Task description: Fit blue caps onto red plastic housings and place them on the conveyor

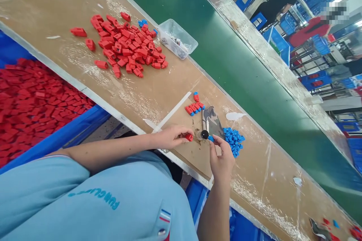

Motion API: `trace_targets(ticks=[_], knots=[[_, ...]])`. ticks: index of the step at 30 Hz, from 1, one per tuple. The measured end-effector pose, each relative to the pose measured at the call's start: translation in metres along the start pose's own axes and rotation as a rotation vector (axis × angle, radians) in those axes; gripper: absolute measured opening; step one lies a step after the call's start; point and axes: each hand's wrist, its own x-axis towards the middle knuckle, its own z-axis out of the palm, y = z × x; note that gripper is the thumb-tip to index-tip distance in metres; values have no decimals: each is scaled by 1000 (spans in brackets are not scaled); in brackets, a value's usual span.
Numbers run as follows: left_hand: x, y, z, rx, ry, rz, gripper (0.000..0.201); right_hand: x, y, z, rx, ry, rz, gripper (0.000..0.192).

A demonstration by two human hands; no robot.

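Note:
Between the thumb and fingers of my left hand (171,136) is a small red plastic block (189,137). My right hand (222,154) pinches a small blue plastic piece (210,138). In the gap between my hands stands a small round pot with a black top (204,134). A heap of blue pieces (233,140) lies just beyond my right hand, beside a camouflage-patterned cloth (212,120). Several red blocks with blue ends (195,107) lie together past the pot.
A large pile of red blocks (127,43) spreads over the bench to the left, near a clear plastic box (178,39) of small parts. A blue crate (82,128) full of red blocks stands below the bench edge. A green conveyor belt (226,71) runs behind; people work beyond it.

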Motion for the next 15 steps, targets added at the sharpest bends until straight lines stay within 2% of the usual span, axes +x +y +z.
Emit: trace_targets(ticks=[6, 15], knots=[[-2, -2, -1, 10, 1, -13, 20, 3, 3, 5, -30, -3, -109, 27], [-2, -2, -2, 61, -18, -5, 20, 4, 3, 6, -16, -26, -105, 28]])
